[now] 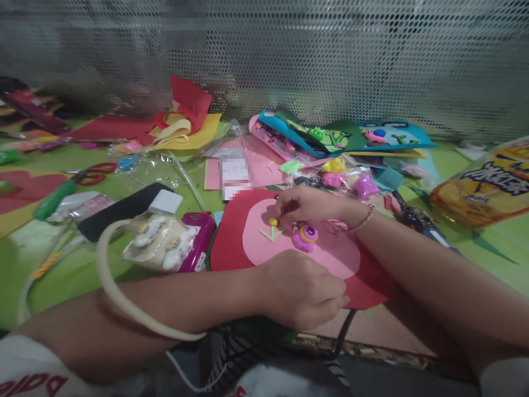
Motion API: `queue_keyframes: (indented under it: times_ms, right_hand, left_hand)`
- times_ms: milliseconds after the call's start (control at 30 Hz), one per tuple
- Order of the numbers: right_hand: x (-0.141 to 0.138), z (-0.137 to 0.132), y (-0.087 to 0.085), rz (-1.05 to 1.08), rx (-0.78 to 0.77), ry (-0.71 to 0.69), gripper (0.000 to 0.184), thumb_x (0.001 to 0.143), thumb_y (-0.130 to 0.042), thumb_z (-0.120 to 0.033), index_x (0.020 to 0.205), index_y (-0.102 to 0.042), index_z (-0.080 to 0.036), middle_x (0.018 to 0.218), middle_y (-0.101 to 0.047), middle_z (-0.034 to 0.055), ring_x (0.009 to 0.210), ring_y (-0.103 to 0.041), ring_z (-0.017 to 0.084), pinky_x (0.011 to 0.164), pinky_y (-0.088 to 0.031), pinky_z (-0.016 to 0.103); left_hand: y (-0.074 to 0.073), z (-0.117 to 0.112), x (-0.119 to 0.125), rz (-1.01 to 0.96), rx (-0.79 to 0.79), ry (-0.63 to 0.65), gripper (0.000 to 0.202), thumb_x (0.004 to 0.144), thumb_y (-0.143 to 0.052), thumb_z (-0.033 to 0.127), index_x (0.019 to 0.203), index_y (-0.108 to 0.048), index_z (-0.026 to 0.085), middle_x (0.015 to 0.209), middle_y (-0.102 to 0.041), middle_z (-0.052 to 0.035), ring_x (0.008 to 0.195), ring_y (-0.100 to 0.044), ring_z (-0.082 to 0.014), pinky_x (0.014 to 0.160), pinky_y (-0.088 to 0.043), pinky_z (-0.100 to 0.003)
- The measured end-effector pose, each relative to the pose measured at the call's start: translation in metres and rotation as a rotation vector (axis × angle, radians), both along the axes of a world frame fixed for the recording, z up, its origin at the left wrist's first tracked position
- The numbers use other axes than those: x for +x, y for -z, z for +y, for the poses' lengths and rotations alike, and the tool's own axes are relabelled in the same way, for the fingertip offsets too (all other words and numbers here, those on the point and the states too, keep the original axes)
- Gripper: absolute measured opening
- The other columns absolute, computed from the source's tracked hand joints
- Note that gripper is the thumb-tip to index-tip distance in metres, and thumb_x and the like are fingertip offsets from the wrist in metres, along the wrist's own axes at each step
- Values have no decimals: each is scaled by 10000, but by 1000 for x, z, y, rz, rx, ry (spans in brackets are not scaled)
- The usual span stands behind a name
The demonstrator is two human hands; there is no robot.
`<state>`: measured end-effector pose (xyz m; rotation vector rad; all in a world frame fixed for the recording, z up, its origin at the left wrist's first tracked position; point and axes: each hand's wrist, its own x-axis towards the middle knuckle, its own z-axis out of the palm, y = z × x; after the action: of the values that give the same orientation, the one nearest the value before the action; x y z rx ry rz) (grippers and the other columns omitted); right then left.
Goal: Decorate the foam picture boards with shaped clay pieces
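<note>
A pink paper oval point(256, 245) lies on a larger piece of red paper point(229, 237) in front of me. On the oval is a small clay flower point(273, 223) with a yellow head and pale green stem and leaves. Beside it sits a purple clay snail point(303, 241) with a yellow-rimmed shell. My right hand point(303, 207) reaches over the oval, fingers pinched together at the yellow flower head; anything between them is hidden. My left hand point(303, 289) rests closed over the paper's near edge, its fingers curled under, so what they hold cannot be seen.
A black phone point(124, 212), a purple case point(200, 240) and a squishy toy packet point(161, 242) lie left. Red scissors point(97, 172) are farther back. Lumps of coloured clay point(366, 186) and decorated cards point(330, 135) lie behind. A yellow snack bag point(487, 184) stands right.
</note>
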<state>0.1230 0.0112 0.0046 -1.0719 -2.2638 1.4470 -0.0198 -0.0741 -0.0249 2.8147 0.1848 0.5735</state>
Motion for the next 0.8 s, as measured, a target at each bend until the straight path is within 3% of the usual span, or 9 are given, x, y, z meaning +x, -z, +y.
queue_keyframes:
  times_ms: [267,633,800]
  right_hand:
    - [0,1,0,-9,-11,4,122,703,-607,-100,811,-636,-150,722,-674,-3,642,-619,106,537,-463,184]
    - [7,6,7,67,-79,-97,77,757,-631,-182,811,-599,-139,834,-693,47,827,-667,162,603,-499,194]
    - [7,6,7,71,-89,-89,75,750,-632,-155,809,-591,-133,839,-691,52,811,-670,163,627,-515,211]
  left_hand:
    - [-1,0,0,31,-3,-11,264,876,-386,247,638,-477,177,547,-527,4,506,-491,-139,462,-319,-262]
    - [1,-1,-1,-5,-11,-10,265,871,-403,239,632,-495,171,544,-532,1,491,-465,-140,453,-293,-262]
    - [1,0,0,-12,-13,-6,263,869,-400,236,638,-507,169,542,-530,1,496,-465,-142,454,-293,-270]
